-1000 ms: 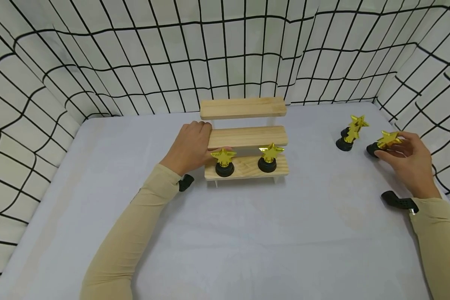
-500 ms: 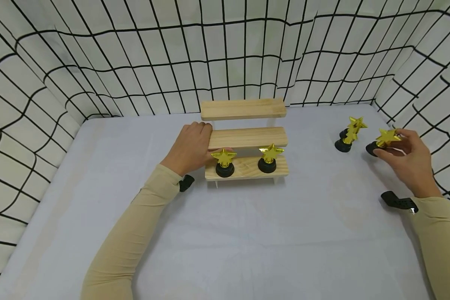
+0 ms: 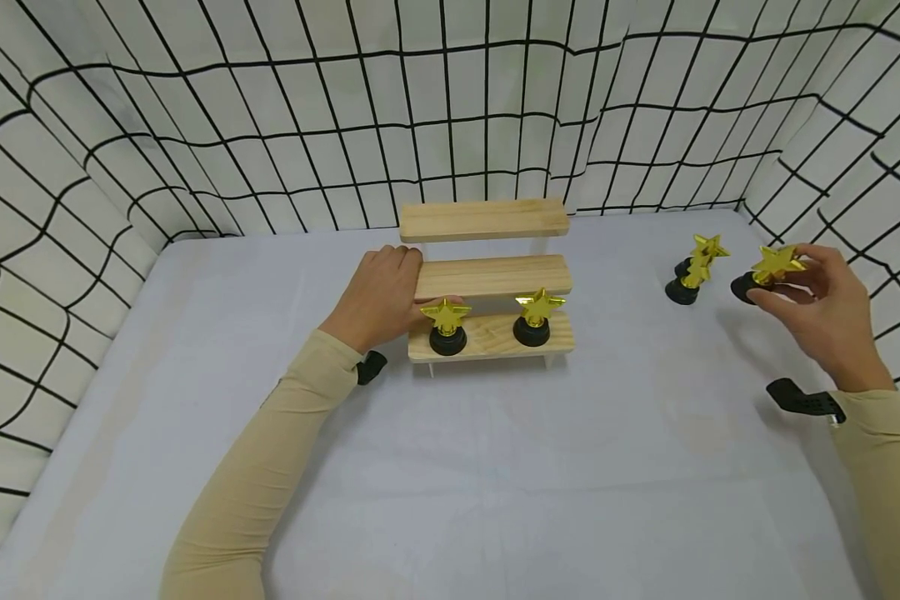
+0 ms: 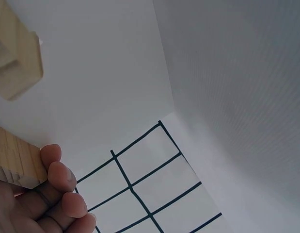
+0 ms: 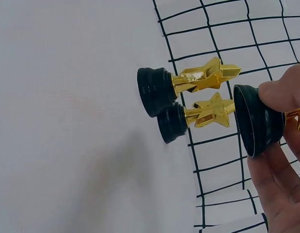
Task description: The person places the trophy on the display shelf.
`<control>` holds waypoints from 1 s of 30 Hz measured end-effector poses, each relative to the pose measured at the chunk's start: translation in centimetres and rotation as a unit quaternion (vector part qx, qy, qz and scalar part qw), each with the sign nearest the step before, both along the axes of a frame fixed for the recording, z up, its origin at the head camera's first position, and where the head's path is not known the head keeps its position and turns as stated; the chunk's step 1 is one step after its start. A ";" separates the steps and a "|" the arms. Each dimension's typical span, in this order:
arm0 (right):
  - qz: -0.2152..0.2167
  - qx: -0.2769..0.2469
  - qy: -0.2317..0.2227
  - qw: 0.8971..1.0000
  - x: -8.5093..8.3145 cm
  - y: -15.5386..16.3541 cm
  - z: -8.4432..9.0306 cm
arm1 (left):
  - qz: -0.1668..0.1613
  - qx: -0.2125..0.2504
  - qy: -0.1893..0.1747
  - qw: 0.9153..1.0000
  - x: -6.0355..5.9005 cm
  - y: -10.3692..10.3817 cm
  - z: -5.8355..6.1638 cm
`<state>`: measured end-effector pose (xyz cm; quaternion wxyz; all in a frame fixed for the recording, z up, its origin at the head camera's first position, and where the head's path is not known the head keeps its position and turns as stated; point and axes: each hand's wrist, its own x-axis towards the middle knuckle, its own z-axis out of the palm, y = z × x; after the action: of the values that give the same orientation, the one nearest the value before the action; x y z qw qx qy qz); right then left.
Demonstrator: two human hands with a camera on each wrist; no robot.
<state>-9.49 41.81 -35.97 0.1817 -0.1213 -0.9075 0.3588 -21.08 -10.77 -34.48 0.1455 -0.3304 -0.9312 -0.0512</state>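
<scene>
My left hand [image 3: 381, 296] grips the left end of the middle plank of a three-tier wooden stand [image 3: 495, 275]. In the left wrist view its fingers [image 4: 62, 177] curl round the end of that plank [image 4: 16, 155]. Two gold star trophies stand on the lowest plank, a left trophy [image 3: 447, 327] and a right trophy [image 3: 536, 318]. At the far right my right hand [image 3: 832, 308] pinches another star trophy [image 3: 776, 265] by its black base, raised off the table. The right wrist view shows the hollow underside of that base [image 5: 256, 121].
Two more star trophies, a nearer one [image 3: 682, 290] and one behind it [image 3: 708, 247], stand on the white tabletop [image 3: 495, 467] left of my right hand. White walls with a black grid [image 3: 450, 117] enclose the table at the back and sides.
My right hand has lifted the star trophy up off the table. My left hand stays on the stand's middle plank.
</scene>
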 end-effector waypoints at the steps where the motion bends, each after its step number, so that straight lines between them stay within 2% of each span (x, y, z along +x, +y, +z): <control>1: 0.002 0.000 0.002 1.000 0.0 -0.1 0.2 | 0.000 0.000 0.000 1.000 0.0 0.0 0.0; 12: 0.001 0.005 0.013 1.000 0.3 -1.1 1.8 | 0.001 -0.001 -0.002 1.000 0.0 0.0 0.0; 30: 0.063 0.007 0.060 0.996 0.2 -2.6 3.2 | -0.001 0.015 0.002 1.000 -0.1 -0.1 -0.3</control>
<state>-9.28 39.16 -32.77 0.2134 -0.0413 -0.9034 0.3696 -21.22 -10.85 -34.73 0.1521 -0.3290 -0.9298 -0.0644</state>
